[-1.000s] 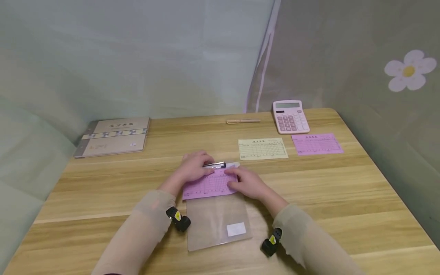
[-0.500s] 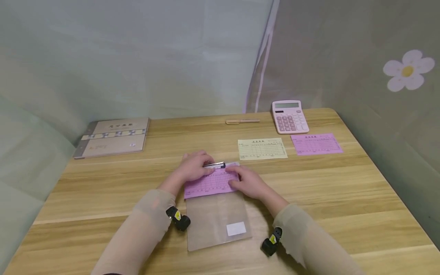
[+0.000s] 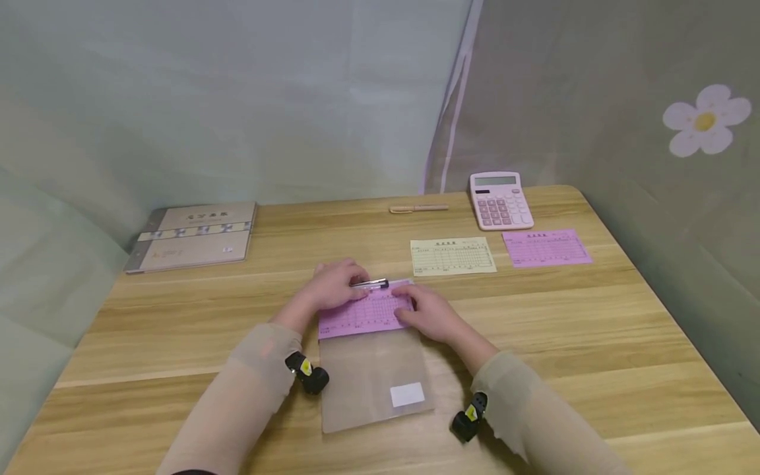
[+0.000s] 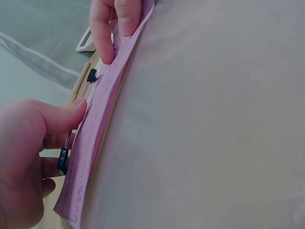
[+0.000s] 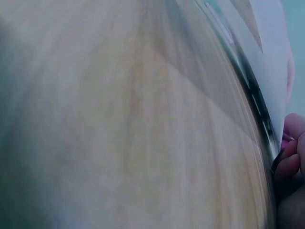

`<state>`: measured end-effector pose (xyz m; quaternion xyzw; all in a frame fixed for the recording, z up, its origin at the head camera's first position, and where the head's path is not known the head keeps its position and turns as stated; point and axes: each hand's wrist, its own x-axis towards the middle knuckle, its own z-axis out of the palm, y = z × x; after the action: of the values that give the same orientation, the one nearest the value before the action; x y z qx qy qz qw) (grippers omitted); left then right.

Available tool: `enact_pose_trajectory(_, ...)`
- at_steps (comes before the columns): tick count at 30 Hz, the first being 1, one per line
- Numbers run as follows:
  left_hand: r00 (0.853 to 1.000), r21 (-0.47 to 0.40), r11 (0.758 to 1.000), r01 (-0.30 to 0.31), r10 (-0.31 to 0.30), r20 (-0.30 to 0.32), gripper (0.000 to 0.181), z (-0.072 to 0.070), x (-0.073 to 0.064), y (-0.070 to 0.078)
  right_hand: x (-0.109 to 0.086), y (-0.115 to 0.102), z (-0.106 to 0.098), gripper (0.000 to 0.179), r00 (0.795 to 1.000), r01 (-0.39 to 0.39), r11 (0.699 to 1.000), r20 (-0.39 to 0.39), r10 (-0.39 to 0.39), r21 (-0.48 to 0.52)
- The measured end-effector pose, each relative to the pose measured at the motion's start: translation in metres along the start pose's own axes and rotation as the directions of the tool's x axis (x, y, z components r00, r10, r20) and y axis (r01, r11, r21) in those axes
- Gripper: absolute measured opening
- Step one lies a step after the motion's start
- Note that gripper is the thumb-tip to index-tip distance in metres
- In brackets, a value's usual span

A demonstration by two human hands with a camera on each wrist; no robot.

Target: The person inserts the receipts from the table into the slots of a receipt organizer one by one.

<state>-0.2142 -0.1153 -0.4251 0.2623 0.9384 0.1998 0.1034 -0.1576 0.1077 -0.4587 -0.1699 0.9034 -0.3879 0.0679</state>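
A translucent brownish clipboard [image 3: 356, 376] lies on the table in front of me, a white label near its lower right corner. Across its upper part rests a pink printed form [image 3: 365, 315], its top at the metal clip [image 3: 375, 284] with black ends. My left hand [image 3: 337, 285] grips the clip, thumb on it and fingers curled behind, as the left wrist view shows. At the form's right side, my right hand [image 3: 433, 314] holds paper and board edge, with index finger and thumb on top. Other fingers [image 5: 288, 164] curl by the edge in the right wrist view.
Behind the hands lie a yellow form [image 3: 454, 256] and a second pink form [image 3: 547, 249]. Farther back are a pink calculator [image 3: 501, 201] and a beige pen [image 3: 418, 208]. A banded notebook [image 3: 192, 237] sits at the back left. Fabric walls rise behind the table.
The pink form has shifted slightly up and right and now lines up more closely with the clipboard's left edge. Both hands keep nearly the same places.
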Motion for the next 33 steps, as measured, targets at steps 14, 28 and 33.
enact_pose_trajectory(14,1.0,-0.004,1.0,-0.008,0.008,0.01,0.03,0.0006,0.0008,-0.0018,-0.0001,-0.0023,-0.0006,0.043,1.0,0.003,1.0,0.005,-0.003,0.002)
enact_pose_trajectory(28,1.0,0.021,1.0,-0.014,0.014,-0.013,0.031,0.0033,-0.0025,-0.0025,0.0008,-0.0022,0.0016,0.042,1.0,-0.001,1.0,-0.001,0.001,-0.011)
enact_pose_trajectory(33,0.999,0.017,1.0,-0.013,0.013,-0.03,0.031,0.0052,-0.0021,-0.0035,0.0011,-0.0018,0.0003,0.041,0.999,-0.032,0.999,-0.009,0.032,0.013)
